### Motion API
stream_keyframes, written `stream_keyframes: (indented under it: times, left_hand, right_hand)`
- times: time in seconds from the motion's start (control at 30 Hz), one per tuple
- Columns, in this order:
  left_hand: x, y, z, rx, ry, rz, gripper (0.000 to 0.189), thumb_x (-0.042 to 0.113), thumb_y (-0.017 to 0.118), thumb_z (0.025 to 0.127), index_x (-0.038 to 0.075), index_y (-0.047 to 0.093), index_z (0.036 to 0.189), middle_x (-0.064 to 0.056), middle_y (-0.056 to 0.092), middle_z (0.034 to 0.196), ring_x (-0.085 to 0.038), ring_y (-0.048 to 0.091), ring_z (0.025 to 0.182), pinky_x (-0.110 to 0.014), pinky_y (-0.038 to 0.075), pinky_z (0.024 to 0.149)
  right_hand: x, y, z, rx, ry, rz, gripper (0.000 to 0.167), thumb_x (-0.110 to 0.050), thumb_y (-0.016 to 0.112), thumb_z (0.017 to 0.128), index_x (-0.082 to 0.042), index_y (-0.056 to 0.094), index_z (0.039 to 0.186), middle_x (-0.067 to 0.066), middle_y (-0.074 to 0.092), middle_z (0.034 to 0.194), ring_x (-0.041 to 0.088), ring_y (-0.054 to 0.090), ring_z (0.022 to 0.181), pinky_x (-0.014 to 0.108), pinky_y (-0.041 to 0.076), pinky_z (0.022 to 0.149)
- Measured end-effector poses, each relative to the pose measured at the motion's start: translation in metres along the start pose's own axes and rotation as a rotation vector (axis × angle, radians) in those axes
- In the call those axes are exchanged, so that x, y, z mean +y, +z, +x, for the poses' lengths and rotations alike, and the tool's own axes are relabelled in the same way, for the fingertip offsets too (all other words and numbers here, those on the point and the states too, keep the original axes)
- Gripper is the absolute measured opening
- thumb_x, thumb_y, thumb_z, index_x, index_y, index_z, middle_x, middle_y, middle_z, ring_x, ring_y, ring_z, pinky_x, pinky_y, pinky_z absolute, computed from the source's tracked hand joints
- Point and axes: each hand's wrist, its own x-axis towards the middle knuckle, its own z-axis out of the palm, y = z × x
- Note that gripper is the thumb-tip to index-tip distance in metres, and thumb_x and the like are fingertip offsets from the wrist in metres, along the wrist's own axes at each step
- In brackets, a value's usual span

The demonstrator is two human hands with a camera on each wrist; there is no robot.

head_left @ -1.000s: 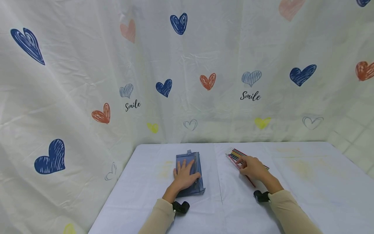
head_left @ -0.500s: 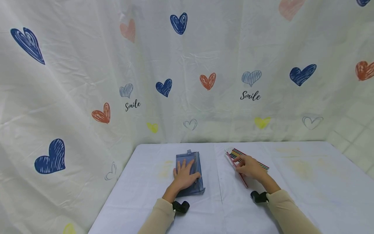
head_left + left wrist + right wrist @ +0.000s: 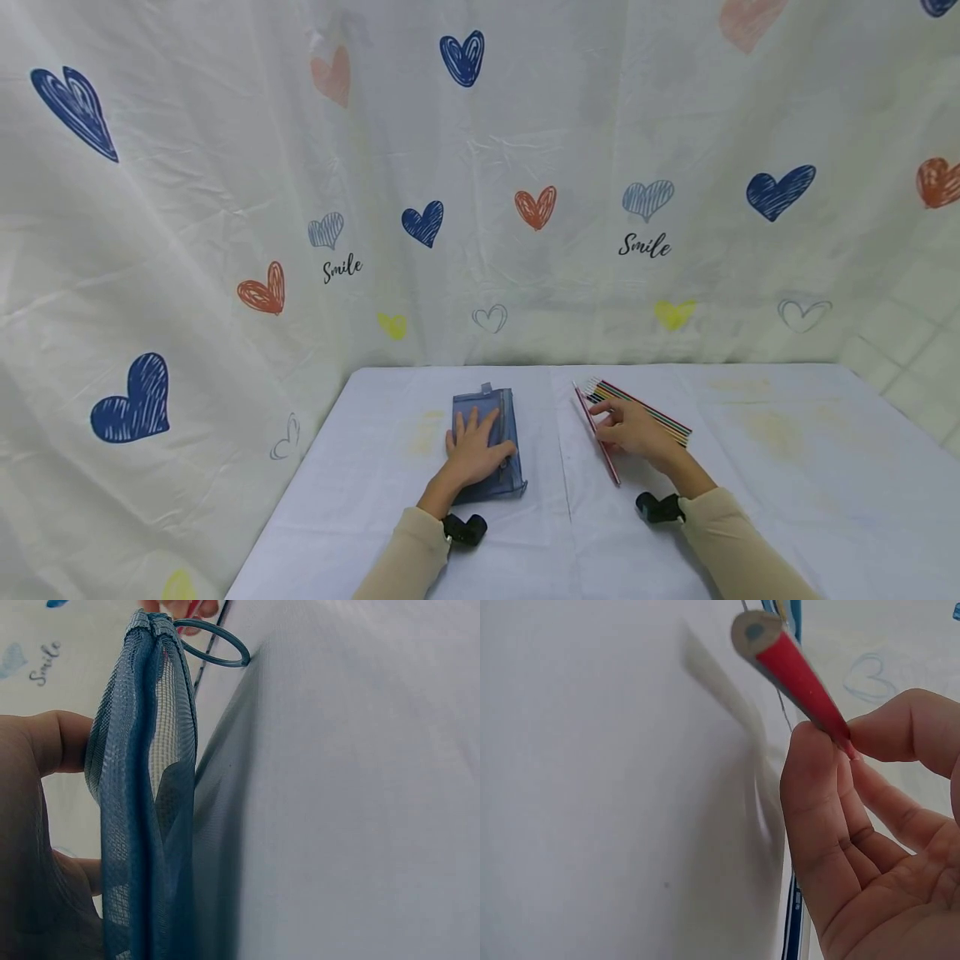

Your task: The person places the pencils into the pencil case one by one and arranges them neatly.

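Red pencil (image 3: 802, 685) pinched in the right hand (image 3: 636, 429), pouch (image 3: 489, 487) under the left hand (image 3: 472, 454).
On my feed, the right thumb and fingertips grip the red pencil, blunt end raised off the table (image 3: 795, 508), just left of the other pencils (image 3: 663, 421). I see the left hand grasping nothing, its fingers spread straight across the pouch, which lies on the table, apart from the pencils.

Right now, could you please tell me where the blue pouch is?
In the head view, the blue pouch lies on the table, under the left hand, left of the pencils.
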Motion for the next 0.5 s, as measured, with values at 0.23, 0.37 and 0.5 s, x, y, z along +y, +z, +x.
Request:
stream_keyframes:
  times: [0.23,0.37,0.5]
  left_hand:
    - [-0.001,0.0,0.001,0.0,0.006,0.003,0.085,0.052,0.061,0.084,0.02,0.039,0.159,-0.023,0.017,0.17,-0.049,-0.001,0.158,-0.074,0.001,0.119]
    - [-0.001,0.0,0.001,-0.001,0.007,-0.002,0.085,0.052,0.061,0.083,0.02,0.039,0.159,-0.023,0.017,0.17,-0.05,-0.001,0.158,-0.074,0.001,0.119]
    - [-0.001,0.0,0.001,0.0,0.005,0.002,0.085,0.052,0.061,0.083,0.02,0.039,0.159,-0.023,0.018,0.17,-0.05,0.0,0.158,-0.075,0.001,0.119]
  right_hand:
    - [0.001,0.006,0.001,-0.005,0.002,0.033,0.041,-0.009,0.068,0.092,0.0,0.06,0.131,0.011,0.065,0.094,0.018,0.062,0.076,0.031,0.051,0.067]
    - [0.003,0.01,0.003,-0.009,-0.012,0.06,0.04,-0.009,0.069,0.092,0.0,0.06,0.131,0.011,0.067,0.094,0.018,0.064,0.075,0.031,0.052,0.067]
    - [0.002,0.016,0.004,-0.037,-0.003,0.109,0.039,-0.01,0.069,0.094,0.0,0.06,0.13,0.011,0.068,0.095,0.019,0.065,0.075,0.032,0.053,0.068]
